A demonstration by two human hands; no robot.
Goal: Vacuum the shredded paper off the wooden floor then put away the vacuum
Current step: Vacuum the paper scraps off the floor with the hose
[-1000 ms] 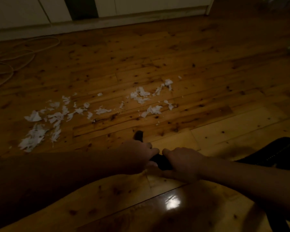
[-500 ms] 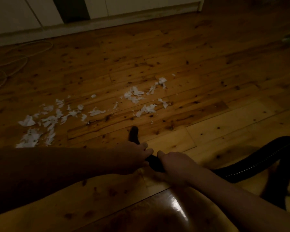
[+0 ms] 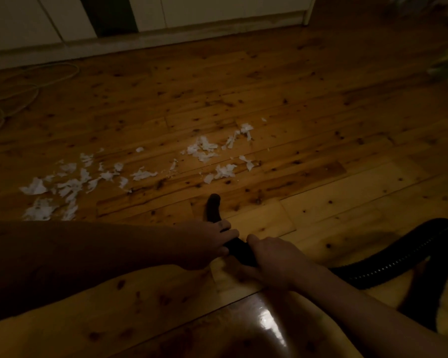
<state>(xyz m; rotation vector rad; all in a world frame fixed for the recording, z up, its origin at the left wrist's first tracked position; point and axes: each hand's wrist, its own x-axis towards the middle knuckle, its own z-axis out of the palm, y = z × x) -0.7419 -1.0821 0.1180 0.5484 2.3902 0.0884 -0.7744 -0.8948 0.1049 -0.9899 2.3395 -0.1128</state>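
Note:
Shredded white paper (image 3: 70, 184) lies scattered on the wooden floor (image 3: 295, 104), with a second patch (image 3: 210, 151) further right. A black vacuum nozzle (image 3: 214, 206) points at the paper, its tip a short way in front of the nearest scraps. My left hand (image 3: 204, 245) grips the nozzle tube from the left. My right hand (image 3: 272, 259) grips the tube just behind it. The ribbed black hose (image 3: 404, 257) loops away to the right. The vacuum's body is out of view.
A pale cord (image 3: 23, 91) lies coiled on the floor at the far left. White cupboard fronts and a skirting board (image 3: 166, 34) run along the back. A glossy dark board (image 3: 243, 326) shines near the bottom edge.
The nozzle tip has pushed forward, closer to the paper, with both hands still on the tube. More of the hose loop shows at the right.

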